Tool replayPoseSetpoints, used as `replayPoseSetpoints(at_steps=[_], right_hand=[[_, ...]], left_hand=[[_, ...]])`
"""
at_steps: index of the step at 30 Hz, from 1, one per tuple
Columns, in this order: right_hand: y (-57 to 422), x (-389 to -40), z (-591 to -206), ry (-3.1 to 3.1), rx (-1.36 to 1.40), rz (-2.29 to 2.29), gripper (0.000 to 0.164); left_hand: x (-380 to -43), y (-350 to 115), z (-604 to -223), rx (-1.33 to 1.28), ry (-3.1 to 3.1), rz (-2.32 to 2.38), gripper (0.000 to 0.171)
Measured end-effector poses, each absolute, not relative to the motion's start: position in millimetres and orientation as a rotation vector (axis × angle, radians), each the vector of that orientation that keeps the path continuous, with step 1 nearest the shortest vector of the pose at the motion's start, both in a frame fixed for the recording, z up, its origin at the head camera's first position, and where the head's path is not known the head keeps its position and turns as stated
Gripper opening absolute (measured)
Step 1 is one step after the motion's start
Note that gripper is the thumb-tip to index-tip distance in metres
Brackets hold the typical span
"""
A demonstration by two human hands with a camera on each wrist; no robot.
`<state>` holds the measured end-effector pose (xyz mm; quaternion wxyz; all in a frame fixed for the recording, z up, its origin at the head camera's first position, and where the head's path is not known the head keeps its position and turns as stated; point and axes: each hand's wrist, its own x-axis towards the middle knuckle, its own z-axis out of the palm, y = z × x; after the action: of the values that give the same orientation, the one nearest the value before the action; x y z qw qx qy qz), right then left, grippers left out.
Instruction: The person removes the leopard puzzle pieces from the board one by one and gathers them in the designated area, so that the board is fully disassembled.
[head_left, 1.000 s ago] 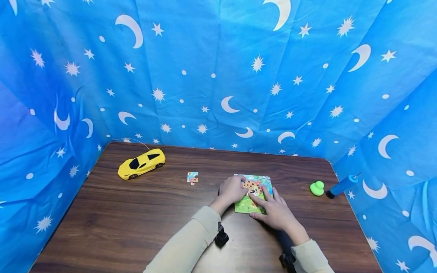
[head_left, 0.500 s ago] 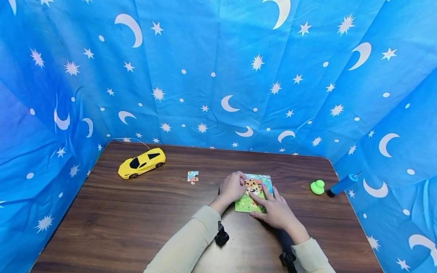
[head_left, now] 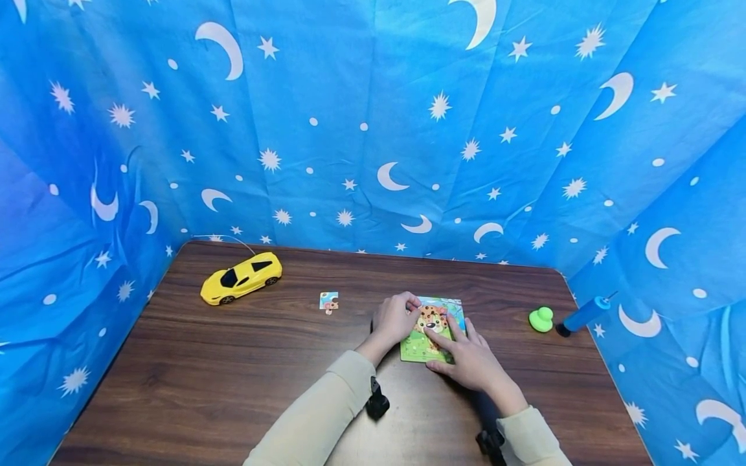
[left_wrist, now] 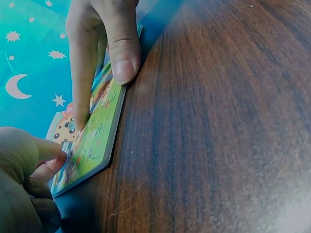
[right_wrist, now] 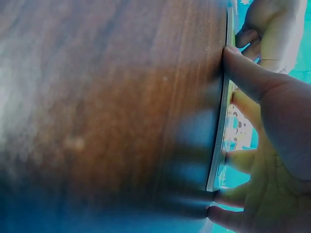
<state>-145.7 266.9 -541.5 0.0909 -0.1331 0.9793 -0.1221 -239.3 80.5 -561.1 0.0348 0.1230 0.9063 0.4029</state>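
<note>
Puzzle [head_left: 415, 351]: lying flat on the table [head_left: 262, 388], between both hands, showing a spotted animal on green grass under blue sky.
Right hand [head_left: 468, 357]: spread over the puzzle's right side, fingertips resting on the picture, thumb against the near edge.
Left hand [head_left: 395, 318]: curled, tips close together at the upper left of the puzzle; covering that corner, so impossible to tell whether pinching a piece or only pressing.
Loose piece [head_left: 327, 299]: flat on the table, off to the left, well apart from the puzzle; blue and spotted on top.
Steadying: best done with light, even pressure from the right fingertips, thumb braced on the near edge against sliding.
Upper left corner: tabs over notches first, then straight down with the fingertips; better no sideways forcing, for fear of popping up neighbouring parts.
Seams: worth a fingertip pass to feel for raised edges.
Yellow car [head_left: 241, 279]: on the table, far left, clear of the work.
Green knob [head_left: 541, 320] and blue pump [head_left: 585, 317]: just beside each other, toward the table's right edge.
</note>
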Motion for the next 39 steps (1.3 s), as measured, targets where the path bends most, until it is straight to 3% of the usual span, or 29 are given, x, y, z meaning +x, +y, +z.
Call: replayPoseSetpoints(at_steps=[28, 39], right_hand=[[265, -146, -538, 2.887, -0.364, -0.373, 0.069], [265, -147, -539, 2.863, -0.337, -0.357, 0.069]], left_hand=[[-243, 76, -559, 0.318, 2.713, 1.429, 0.005], [-249, 44, -540, 0.320, 2.734, 1.480, 0.005]])
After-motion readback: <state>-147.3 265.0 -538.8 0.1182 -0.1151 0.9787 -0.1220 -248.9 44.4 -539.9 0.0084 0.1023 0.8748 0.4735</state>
